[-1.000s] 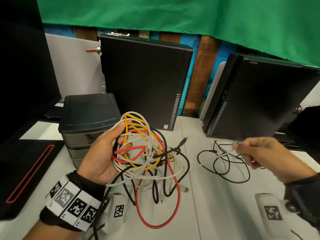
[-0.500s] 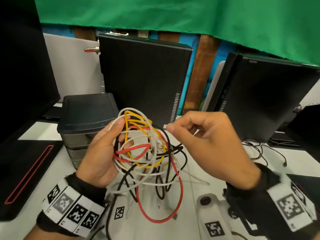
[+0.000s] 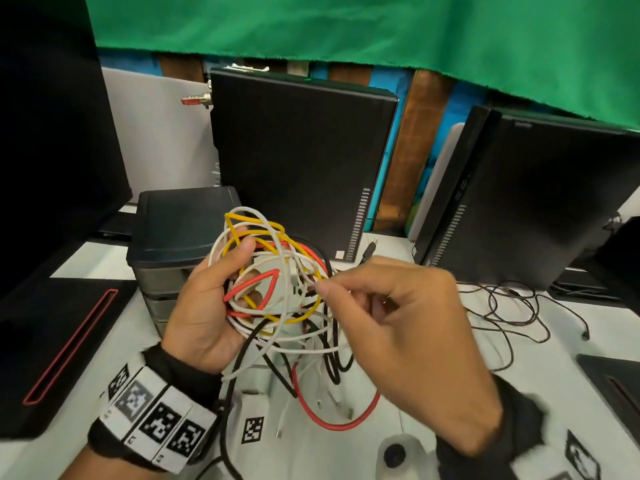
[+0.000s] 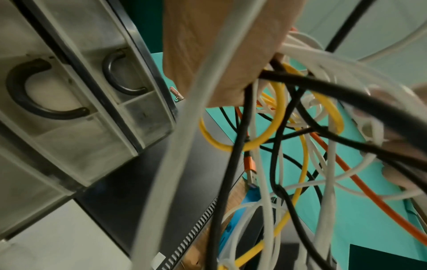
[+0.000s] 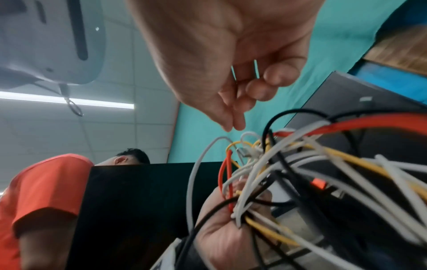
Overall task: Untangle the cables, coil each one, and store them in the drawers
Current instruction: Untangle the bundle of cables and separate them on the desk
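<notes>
The left hand (image 3: pixel 204 313) grasps the cable tangle (image 3: pixel 277 289) of white, yellow, red and black strands, lifted above the white worktop (image 3: pixel 519 382). The right hand (image 3: pixel 408 341), fingers curled, reaches into the tangle's right edge with thumb and forefinger together; whether they pinch a strand cannot be told. Just left of the grip stands the drawer unit (image 3: pixel 180 233). Behind it stand two black computer towers (image 3: pixel 298 168). A loose black cable (image 3: pixel 512 306) lies to the right. Green cloth (image 3: pixel 346 26) hangs above.
</notes>
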Demonstrator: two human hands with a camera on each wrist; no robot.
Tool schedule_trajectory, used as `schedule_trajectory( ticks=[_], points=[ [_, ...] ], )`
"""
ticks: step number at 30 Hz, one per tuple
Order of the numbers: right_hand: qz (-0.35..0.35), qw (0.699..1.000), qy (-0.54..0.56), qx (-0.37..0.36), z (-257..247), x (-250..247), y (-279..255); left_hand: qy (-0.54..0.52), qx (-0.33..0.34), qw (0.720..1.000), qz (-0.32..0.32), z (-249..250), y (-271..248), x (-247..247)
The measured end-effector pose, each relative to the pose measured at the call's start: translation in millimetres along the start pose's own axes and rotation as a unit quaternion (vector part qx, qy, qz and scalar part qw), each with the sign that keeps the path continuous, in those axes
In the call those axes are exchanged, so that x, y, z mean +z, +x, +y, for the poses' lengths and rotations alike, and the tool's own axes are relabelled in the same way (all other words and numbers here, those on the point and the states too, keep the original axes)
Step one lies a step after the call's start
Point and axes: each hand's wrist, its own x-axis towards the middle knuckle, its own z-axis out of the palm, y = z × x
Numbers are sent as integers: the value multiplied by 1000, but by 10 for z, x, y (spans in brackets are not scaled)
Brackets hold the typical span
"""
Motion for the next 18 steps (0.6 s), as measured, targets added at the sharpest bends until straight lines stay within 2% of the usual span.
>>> schedule_trajectory(
  ticks=[4, 6, 8, 10, 14, 18],
  points=[
    [-42, 992, -119, 25, -19, 196, -56, 16, 26, 1000, 0, -30, -23, 18],
    [-37, 983, -176, 45, 25, 295, -60, 18, 40, 999, 4, -34, -23, 13],
    [-19, 978, -196, 60, 77, 360, -44, 28, 56, 998, 8, -49, -22, 5],
    [-34, 977, -187, 101, 109, 393, -19, 36, 69, 997, 12, -65, -26, 9],
    [-36, 978, -23, 205, 245, 443, 25, 74, 99, 992, -26, -87, -64, 66],
    [19, 937, 197, 289, 284, 379, 44, 161, 146, 976, -10, -121, -92, 97]
  ],
)
